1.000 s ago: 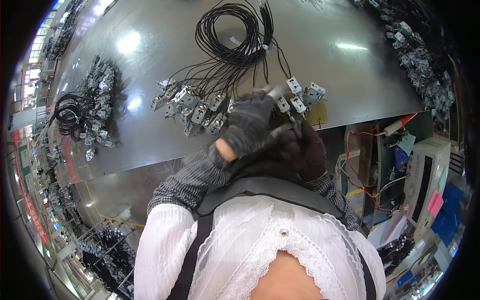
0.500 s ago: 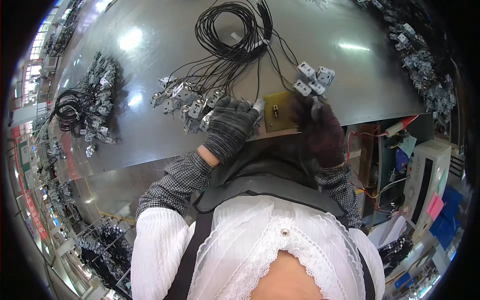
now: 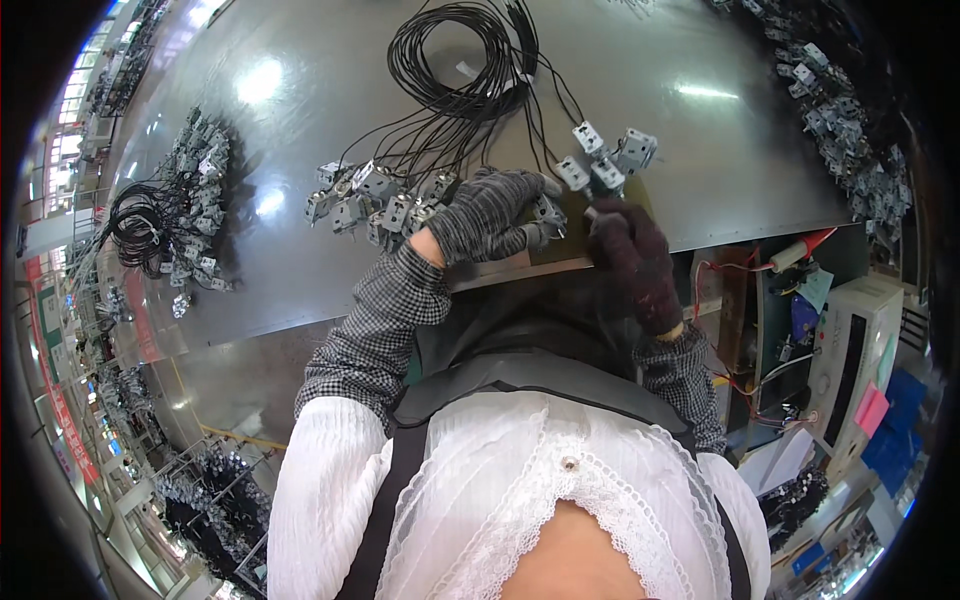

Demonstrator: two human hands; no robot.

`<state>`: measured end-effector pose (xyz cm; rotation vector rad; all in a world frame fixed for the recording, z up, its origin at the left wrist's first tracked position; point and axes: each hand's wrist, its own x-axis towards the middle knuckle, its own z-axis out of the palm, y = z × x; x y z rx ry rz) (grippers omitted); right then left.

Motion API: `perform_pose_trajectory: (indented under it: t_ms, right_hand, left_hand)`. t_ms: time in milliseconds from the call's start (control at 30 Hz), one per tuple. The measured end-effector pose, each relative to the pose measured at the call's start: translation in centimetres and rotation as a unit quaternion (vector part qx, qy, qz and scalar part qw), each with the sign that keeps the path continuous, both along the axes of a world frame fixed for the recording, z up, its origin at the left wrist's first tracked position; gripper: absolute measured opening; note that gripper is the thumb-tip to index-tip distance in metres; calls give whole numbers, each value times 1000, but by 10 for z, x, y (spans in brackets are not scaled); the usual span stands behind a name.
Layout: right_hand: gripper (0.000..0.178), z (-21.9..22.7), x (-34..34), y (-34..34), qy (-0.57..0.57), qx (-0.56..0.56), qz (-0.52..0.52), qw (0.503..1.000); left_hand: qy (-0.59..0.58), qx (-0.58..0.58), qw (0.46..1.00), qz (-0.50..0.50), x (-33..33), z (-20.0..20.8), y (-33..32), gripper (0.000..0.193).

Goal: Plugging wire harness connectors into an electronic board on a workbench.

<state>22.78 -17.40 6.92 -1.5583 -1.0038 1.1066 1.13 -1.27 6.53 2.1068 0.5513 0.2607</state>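
My left hand, in a grey knitted glove, pinches a small grey metal connector over the yellowish plate. Facing it is my right hand, in a dark maroon glove, its fingers curled and slightly blurred. Something small and grey shows at its fingertips; I cannot make out what. The yellowish plate lies at the table's near edge, partly hidden by both hands. Beside my left hand lies a pile of grey metal connectors on black cables. Several similar connectors sit just beyond my right hand.
A coil of black cables lies at the far middle of the metal table. A bundle of connectors lies at left, more connectors at far right. A red-tipped probe and a white instrument stand near right.
My left hand has moved right from the connector pile to over the plate, with a connector in its fingers. The far connectors by my right hand have shifted slightly left.
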Motion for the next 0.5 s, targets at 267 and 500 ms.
perform_pose_trajectory:
  t_ms: [267, 500]
  right_hand:
    - [24, 16, -24, -15, -150, 86, 65, 983]
    - [29, 7, -48, -34, 31, -5, -2, 999]
  left_hand:
    - [75, 80, 993, -52, 9, 17, 4, 54]
    - [88, 158, 983, -29, 14, 29, -8, 53]
